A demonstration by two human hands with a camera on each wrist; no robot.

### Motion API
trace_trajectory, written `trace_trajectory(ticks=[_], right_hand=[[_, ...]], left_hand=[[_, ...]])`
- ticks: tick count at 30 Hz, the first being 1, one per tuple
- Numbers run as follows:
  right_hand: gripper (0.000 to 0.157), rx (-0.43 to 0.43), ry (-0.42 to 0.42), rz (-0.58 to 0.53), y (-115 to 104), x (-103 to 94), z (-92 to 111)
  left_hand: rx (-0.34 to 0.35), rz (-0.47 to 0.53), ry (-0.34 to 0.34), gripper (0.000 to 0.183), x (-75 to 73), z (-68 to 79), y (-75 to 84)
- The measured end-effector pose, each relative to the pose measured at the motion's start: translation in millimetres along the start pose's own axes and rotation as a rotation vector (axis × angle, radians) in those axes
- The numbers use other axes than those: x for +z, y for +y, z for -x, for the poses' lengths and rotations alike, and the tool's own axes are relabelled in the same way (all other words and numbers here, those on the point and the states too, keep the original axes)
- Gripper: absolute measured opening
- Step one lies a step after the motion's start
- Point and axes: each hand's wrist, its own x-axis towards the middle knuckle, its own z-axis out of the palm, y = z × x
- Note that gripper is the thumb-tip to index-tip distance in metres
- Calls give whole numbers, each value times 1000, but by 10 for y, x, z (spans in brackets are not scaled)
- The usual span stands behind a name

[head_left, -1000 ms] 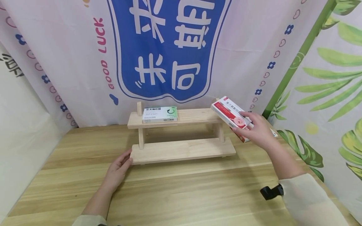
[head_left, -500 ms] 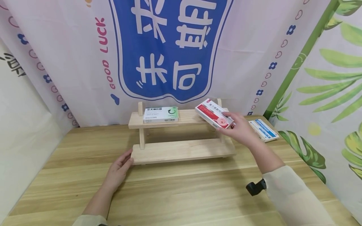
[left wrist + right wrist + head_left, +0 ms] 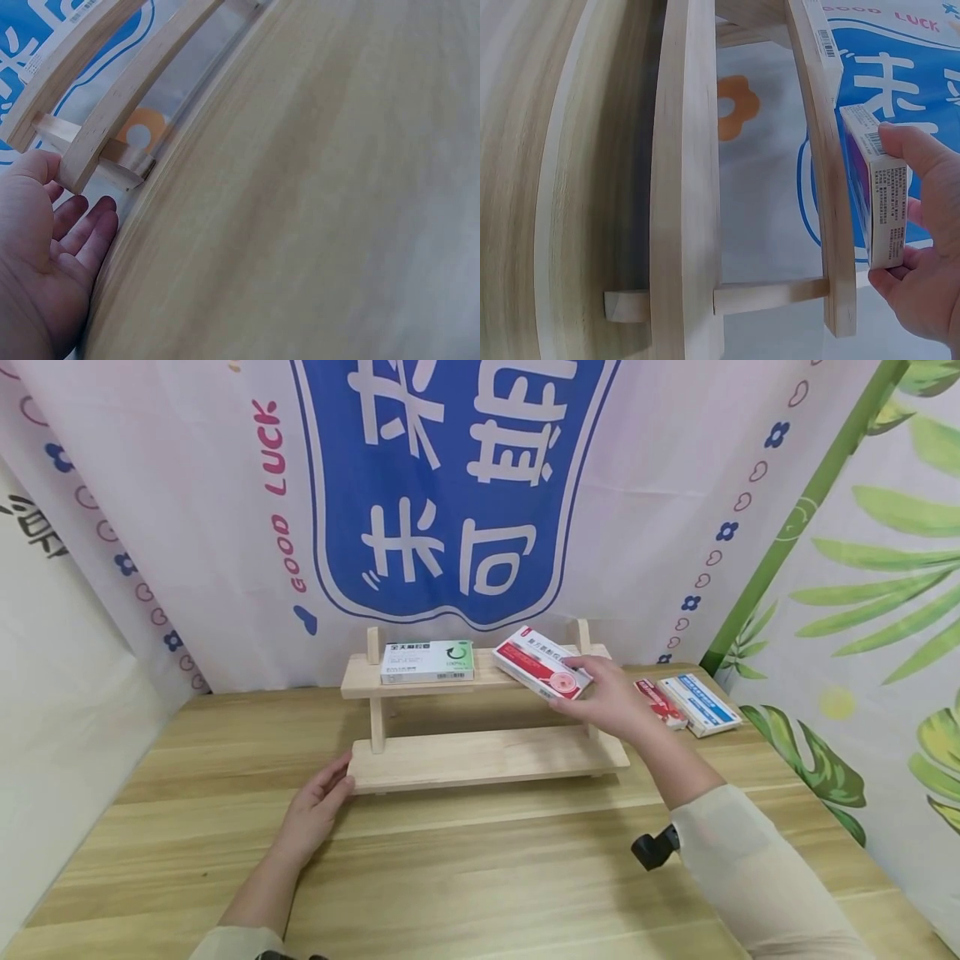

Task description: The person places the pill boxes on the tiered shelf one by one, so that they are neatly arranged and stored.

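In the centre of the head view, the right hand [image 3: 611, 697] pinches a flat red-and-white carton [image 3: 542, 662] between thumb and fingers, tilted over the upper board of a pale, smooth 2-tier wooden rack [image 3: 487, 758], whose lower-left end the left hand [image 3: 315, 806] grips with loosely curled fingers. A white-and-green carton [image 3: 427, 662] lies on that board's left part, while a thin red box [image 3: 662, 703] and a blue-and-white box [image 3: 699, 704] lie right of centre on the streaky, wood-grained tabletop [image 3: 480, 877]. Behind, lightly creased cloth [image 3: 637, 527] bears a blue shield with white characters, and green leaves pattern the right edge.
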Motion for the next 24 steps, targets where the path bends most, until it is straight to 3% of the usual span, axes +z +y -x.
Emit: trace_trajectory(ticks=[15,24], right_hand=[[68,-26,-18,-25,-39,41,-26],[72,-3,51,-11,87,56,-18]], left_hand=[[10,1,5,56,-6,9,11],[4,10,5,55,4,1,-5]])
